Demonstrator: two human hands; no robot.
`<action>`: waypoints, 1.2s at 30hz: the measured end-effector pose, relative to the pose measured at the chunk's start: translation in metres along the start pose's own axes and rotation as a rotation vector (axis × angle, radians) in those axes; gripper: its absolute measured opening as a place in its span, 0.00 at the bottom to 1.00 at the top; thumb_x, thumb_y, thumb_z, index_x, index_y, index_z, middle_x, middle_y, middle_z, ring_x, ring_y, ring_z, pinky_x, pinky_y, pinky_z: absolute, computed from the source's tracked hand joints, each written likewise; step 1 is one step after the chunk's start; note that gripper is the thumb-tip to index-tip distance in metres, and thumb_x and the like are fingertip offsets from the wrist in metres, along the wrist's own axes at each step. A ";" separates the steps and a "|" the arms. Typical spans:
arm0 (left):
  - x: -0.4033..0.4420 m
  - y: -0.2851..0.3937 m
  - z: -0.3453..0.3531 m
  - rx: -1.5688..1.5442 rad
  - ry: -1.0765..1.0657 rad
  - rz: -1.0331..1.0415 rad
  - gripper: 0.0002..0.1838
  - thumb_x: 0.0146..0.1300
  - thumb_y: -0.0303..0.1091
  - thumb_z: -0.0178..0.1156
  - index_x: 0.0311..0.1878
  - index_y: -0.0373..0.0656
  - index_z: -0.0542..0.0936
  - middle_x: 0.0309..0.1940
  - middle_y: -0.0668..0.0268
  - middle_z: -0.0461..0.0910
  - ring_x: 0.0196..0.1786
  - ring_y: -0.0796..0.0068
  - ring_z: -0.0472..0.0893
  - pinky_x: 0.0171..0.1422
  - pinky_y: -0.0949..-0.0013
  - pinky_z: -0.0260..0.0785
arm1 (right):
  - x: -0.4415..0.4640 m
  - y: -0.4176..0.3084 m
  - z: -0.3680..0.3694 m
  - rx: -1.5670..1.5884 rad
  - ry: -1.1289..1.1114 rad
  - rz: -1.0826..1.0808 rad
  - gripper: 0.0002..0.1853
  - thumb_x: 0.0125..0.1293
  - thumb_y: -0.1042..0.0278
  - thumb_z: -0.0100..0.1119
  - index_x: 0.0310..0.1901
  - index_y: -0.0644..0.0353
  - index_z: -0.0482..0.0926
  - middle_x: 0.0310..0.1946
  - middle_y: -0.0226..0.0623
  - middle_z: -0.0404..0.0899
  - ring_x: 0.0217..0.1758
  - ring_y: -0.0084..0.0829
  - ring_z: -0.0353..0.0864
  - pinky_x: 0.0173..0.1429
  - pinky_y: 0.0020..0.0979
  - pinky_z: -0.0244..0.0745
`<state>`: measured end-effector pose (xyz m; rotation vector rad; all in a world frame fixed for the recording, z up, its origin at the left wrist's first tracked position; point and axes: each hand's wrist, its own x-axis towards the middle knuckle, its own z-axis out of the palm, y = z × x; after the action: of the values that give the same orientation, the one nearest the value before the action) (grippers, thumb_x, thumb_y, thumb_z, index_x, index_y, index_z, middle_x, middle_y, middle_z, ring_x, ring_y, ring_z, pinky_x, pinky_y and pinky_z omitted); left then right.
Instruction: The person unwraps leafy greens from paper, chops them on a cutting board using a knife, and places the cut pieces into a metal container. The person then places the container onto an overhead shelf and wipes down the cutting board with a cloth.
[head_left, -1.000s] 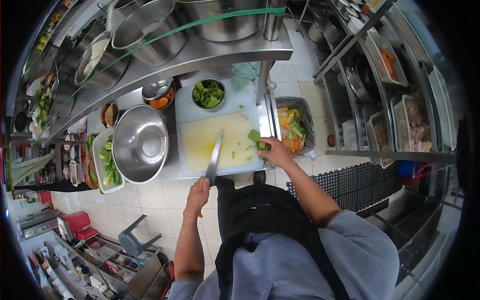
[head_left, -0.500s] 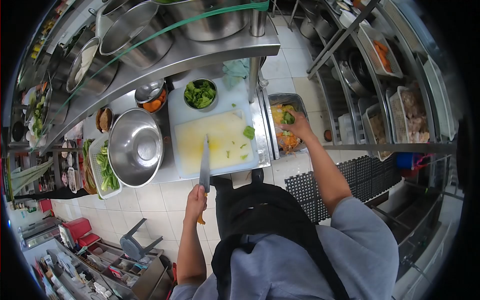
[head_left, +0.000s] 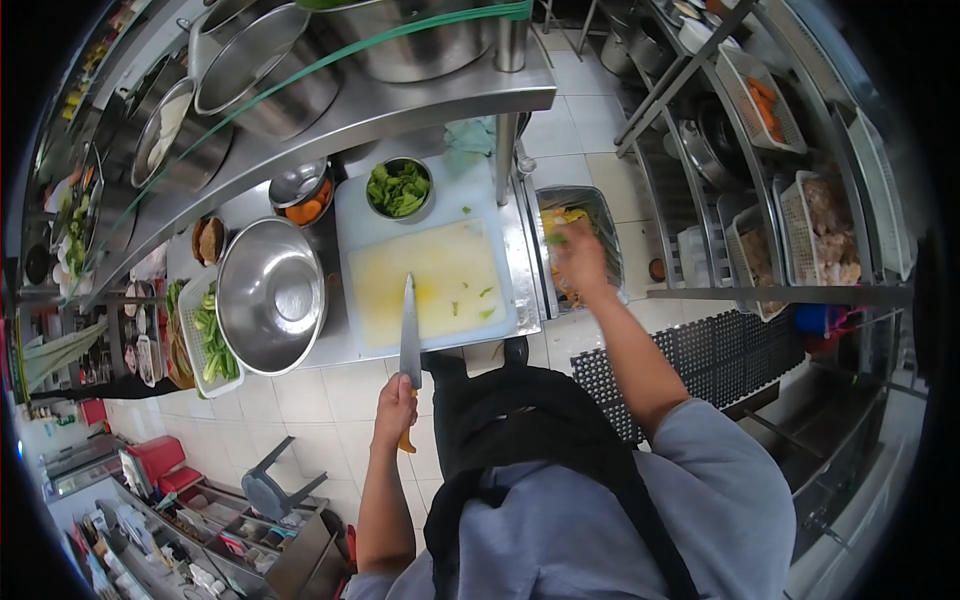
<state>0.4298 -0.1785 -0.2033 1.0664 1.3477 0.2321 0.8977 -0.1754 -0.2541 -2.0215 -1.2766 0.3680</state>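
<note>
My left hand (head_left: 395,408) is closed around the yellow handle of a kitchen knife (head_left: 410,335), its blade tip resting over the yellow-stained cutting board (head_left: 385,262). A few small green scraps (head_left: 487,313) lie on that board. Over the lined waste bin (head_left: 604,212), to the right of the counter, is my right hand (head_left: 580,262), smeared by motion. A bit of green shows at its fingertips, but whether they grip it is unclear. Orange and yellow scraps are partly visible beneath the hand. A metal bowl of cut green leaves (head_left: 399,188) stands behind the board.
Left of the board sits a large steel bowl (head_left: 270,295), beside a white basket of green vegetables (head_left: 208,335). Carrot pieces (head_left: 307,208) fill a small container behind. A steel shelf (head_left: 400,110) with pots overhangs the counter. Racks with baskets (head_left: 762,100) line the right side.
The larger green piece at the board's right edge is gone. My right hand, earlier holding a green piece over the bin, is now blurred and slightly further left. The knife hand has barely moved.
</note>
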 end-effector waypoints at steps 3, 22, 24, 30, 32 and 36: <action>-0.004 0.002 0.013 -0.008 -0.029 0.008 0.20 0.86 0.52 0.46 0.43 0.47 0.73 0.17 0.75 0.64 0.15 0.84 0.64 0.19 0.74 0.58 | -0.004 -0.018 -0.036 -0.230 0.097 0.024 0.29 0.59 0.71 0.72 0.64 0.58 0.80 0.56 0.53 0.80 0.56 0.57 0.83 0.65 0.47 0.80; 0.027 0.124 0.174 1.042 -0.143 0.600 0.14 0.78 0.46 0.54 0.49 0.44 0.79 0.29 0.45 0.85 0.35 0.38 0.87 0.41 0.37 0.79 | 0.062 -0.167 0.003 0.304 -0.045 -0.234 0.19 0.65 0.82 0.56 0.58 0.63 0.81 0.55 0.53 0.81 0.61 0.52 0.81 0.65 0.41 0.77; 0.019 0.116 0.149 1.040 -0.103 0.603 0.14 0.78 0.46 0.55 0.49 0.45 0.79 0.28 0.45 0.85 0.35 0.39 0.87 0.40 0.38 0.79 | 0.106 -0.151 0.075 0.145 0.001 -0.215 0.26 0.64 0.80 0.57 0.65 0.64 0.76 0.65 0.60 0.74 0.70 0.56 0.75 0.72 0.44 0.72; -0.021 0.073 0.067 0.941 -0.003 0.391 0.14 0.79 0.46 0.53 0.47 0.45 0.76 0.30 0.43 0.84 0.35 0.34 0.85 0.41 0.36 0.77 | 0.199 -0.141 0.135 -0.217 0.070 0.106 0.32 0.65 0.72 0.61 0.73 0.60 0.70 0.76 0.59 0.62 0.83 0.66 0.52 0.81 0.65 0.55; -0.031 0.052 0.049 0.870 0.020 0.360 0.14 0.80 0.46 0.53 0.46 0.45 0.76 0.31 0.42 0.84 0.36 0.33 0.84 0.42 0.36 0.76 | 0.217 -0.129 0.141 -0.201 0.109 0.178 0.32 0.64 0.70 0.62 0.72 0.62 0.71 0.75 0.57 0.62 0.82 0.68 0.54 0.78 0.69 0.57; -0.045 0.033 0.035 0.667 0.069 0.329 0.15 0.80 0.45 0.53 0.43 0.43 0.75 0.32 0.43 0.84 0.38 0.32 0.83 0.42 0.36 0.73 | 0.229 -0.111 0.165 -0.188 0.281 0.262 0.22 0.64 0.69 0.61 0.60 0.63 0.79 0.65 0.56 0.69 0.69 0.58 0.68 0.67 0.65 0.66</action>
<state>0.4618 -0.2082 -0.1541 1.8582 1.3360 0.0548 0.8371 0.1218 -0.2651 -2.3120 -0.9053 0.0793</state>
